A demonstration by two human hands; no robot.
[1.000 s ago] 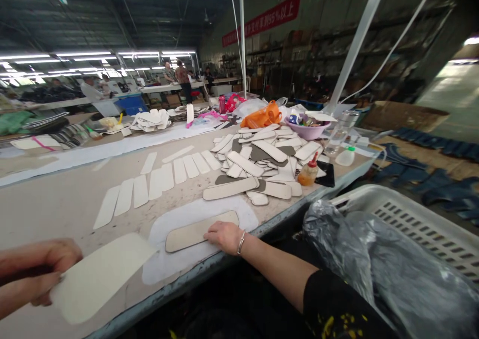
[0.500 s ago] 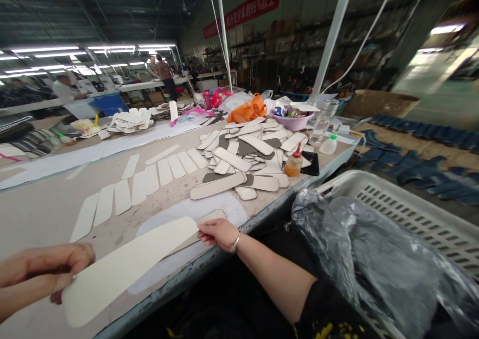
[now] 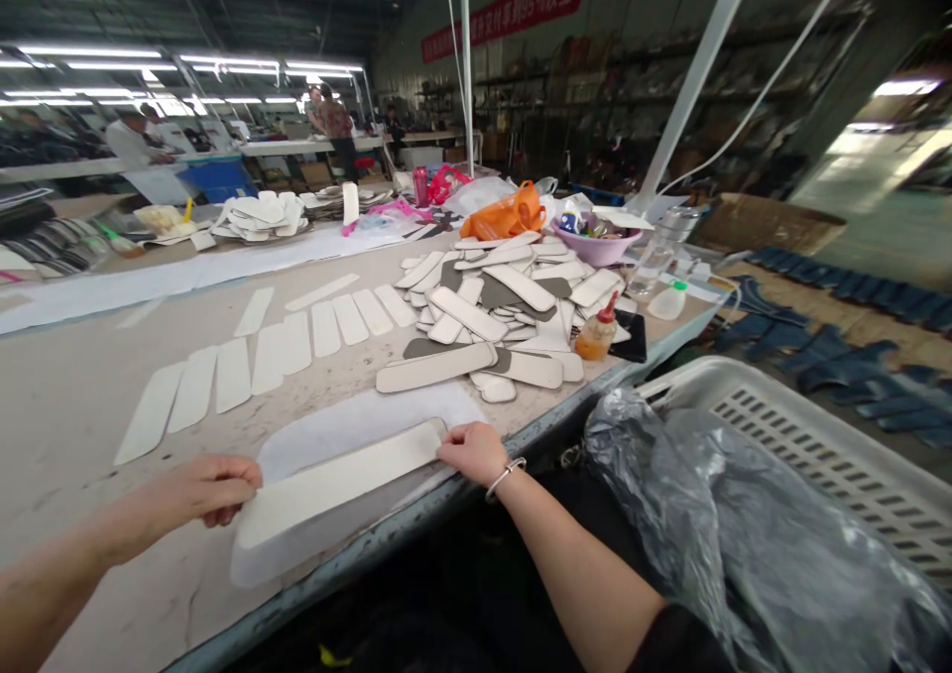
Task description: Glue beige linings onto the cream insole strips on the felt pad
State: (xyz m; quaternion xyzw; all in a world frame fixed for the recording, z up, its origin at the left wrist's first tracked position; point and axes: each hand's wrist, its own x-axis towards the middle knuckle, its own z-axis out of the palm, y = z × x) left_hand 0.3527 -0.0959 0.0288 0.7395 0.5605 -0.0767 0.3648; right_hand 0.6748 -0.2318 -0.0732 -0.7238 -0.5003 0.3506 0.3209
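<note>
A long cream strip with rounded ends [image 3: 342, 480] lies over a white sheet [image 3: 297, 435] near the table's front edge. My left hand [image 3: 219, 490] pinches its near left end between thumb and fingers. At the far right end, my right hand [image 3: 472, 450], with a bracelet at the wrist, grips the tip with closed fingers. A darker edge shows along the strip's far right end, so another piece seems to lie beneath it. Beyond the hands, several pale strips [image 3: 232, 376] are laid side by side in a slanting row.
A heap of pale and grey strips [image 3: 465, 314] covers the table's right part. Beside it stand a glue bottle with a red nozzle [image 3: 597, 334], a green-capped bottle [image 3: 667, 301] and a purple basin [image 3: 599, 249]. A plastic crate [image 3: 818, 445] with grey plastic sheeting [image 3: 714, 514] sits to the right.
Both hands have moved right and away from me with the cream strip. Held tilted above the table before, it now lies down over the sheet and the piece there.
</note>
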